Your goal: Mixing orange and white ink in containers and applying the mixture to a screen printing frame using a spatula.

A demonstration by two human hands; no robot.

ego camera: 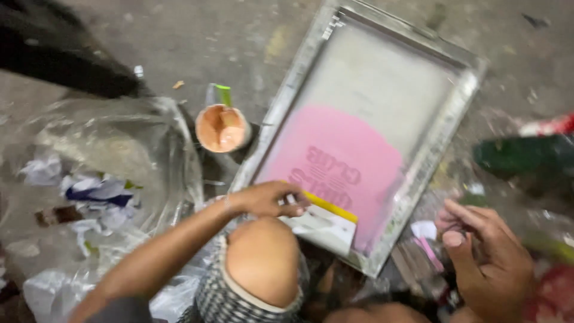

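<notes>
A person crouches over a metal-framed printing screen [382,113] coated pink, lying on the ground. The left hand [266,199] pinches a white-and-yellow card [323,224] at the frame's six o'clock edge; the right hand [487,257], at four o'clock, hangs loosely curled, empty. A cup of orange ink [222,127] stands at nine o'clock. The card looks mid-placement; next it needs squaring under the mesh.

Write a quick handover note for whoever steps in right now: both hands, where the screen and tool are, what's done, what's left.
Left hand: gripping a white squeegee with a yellow edge, at the near end of the screen frame.
Right hand: open, empty, beside the frame's right corner.
Frame lies on the floor; pink coating covers its near half.
Ink cup sits left of the frame.
Far half of the mesh looks uncoated.
</notes>
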